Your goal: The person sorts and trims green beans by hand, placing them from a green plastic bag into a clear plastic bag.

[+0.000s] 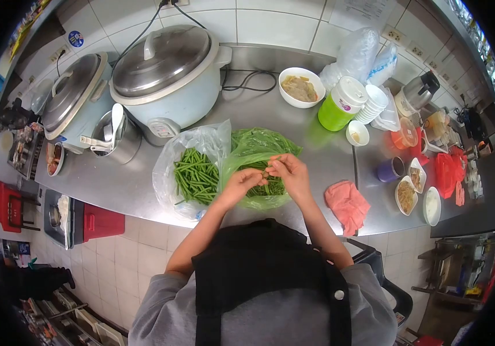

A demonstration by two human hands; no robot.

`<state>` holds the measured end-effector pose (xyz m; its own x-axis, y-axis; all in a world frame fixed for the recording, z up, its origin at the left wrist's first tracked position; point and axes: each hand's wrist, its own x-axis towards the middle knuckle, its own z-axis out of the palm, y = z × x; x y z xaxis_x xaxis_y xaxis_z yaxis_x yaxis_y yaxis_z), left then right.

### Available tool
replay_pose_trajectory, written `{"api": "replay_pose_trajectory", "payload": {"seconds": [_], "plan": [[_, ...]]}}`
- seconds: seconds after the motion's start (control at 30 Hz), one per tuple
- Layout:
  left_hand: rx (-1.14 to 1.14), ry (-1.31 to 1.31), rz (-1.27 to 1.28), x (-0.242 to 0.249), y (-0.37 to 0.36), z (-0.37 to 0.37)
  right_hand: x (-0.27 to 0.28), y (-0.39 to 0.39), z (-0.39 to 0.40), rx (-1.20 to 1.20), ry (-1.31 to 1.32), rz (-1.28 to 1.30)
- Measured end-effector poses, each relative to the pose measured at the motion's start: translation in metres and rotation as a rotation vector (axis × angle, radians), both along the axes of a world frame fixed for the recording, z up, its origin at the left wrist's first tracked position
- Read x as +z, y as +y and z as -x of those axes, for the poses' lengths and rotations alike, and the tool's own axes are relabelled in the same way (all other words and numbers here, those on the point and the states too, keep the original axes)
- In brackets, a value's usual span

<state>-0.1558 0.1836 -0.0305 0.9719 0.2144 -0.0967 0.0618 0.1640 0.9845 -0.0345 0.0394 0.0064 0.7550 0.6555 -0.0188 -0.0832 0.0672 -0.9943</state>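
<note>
A green plastic bag (pixel 259 151) with long green beans in it lies open on the steel counter. Over this bag, my left hand (pixel 246 183) and my right hand (pixel 289 174) are close together, fingers pinched. Between them is a small green piece, seemingly a bean, too small to make out well. Touching the green bag on its left is a clear plastic bag (pixel 168 168), which holds a pile of cut green bean pieces (pixel 195 177).
Two rice cookers (pixel 164 86) and a steel pot (pixel 125 141) stand at the back left. A white bowl of food (pixel 300 87), a green container (pixel 337 109) and white cups (pixel 372 105) are behind on the right. A pink cloth (pixel 347 206) lies by the front edge.
</note>
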Motion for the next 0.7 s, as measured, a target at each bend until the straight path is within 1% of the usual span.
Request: {"api": "replay_pose_trajectory", "payload": {"seconds": [0.1,0.13,0.17,0.2,0.23,0.27,0.3,0.33,0.4,0.43,0.47,0.53,0.6,0.63,0.67,0.7], "plan": [[0.033,-0.014,-0.049,-0.005,0.001,-0.001,0.003,0.000,0.004,0.012,-0.006,0.030],[0.037,-0.013,-0.050,-0.007,0.001,-0.002,0.003,0.000,0.006,0.000,-0.089,0.093],[0.071,0.004,-0.147,-0.010,0.000,-0.002,0.003,0.000,0.010,-0.014,-0.169,0.158],[0.104,0.023,-0.243,-0.011,-0.003,-0.002,0.008,-0.001,0.015,-0.012,-0.166,0.160],[0.103,0.027,-0.239,-0.006,-0.007,-0.002,0.016,-0.001,0.023,0.002,-0.353,0.183],[0.165,0.074,-0.365,0.000,-0.012,-0.003,0.024,-0.001,0.030,0.014,-0.542,0.203],[0.227,0.119,-0.492,0.005,-0.014,-0.004,0.031,0.000,0.037,-0.022,-0.682,0.200],[0.227,0.118,-0.490,0.003,-0.015,-0.003,0.041,0.003,0.042,-0.022,-0.683,0.202],[0.152,0.042,-0.756,-0.006,-0.013,-0.002,0.065,0.012,0.052,-0.049,-0.733,-0.027],[0.144,0.043,-0.755,-0.023,-0.016,-0.004,0.079,0.021,0.061,-0.056,-0.730,-0.023],[0.322,-0.124,-0.688,-0.048,-0.019,-0.009,0.094,0.033,0.068,0.015,-0.741,-0.141],[0.494,-0.293,-0.615,-0.050,-0.019,-0.007,0.095,0.041,0.058,0.080,-0.752,-0.262],[0.339,-0.027,-1.090,-0.033,-0.007,0.006,0.074,0.038,0.030,0.316,-0.908,-0.009],[0.345,-0.026,-1.091,-0.015,-0.006,0.008,0.079,0.032,0.024,0.403,-0.635,0.184],[0.213,0.199,-1.076,0.005,-0.004,0.010,0.076,0.028,0.017,0.411,-0.636,0.183],[0.075,0.422,-1.047,0.015,-0.004,0.013,0.068,0.025,0.010,0.543,-0.615,0.488]]}}
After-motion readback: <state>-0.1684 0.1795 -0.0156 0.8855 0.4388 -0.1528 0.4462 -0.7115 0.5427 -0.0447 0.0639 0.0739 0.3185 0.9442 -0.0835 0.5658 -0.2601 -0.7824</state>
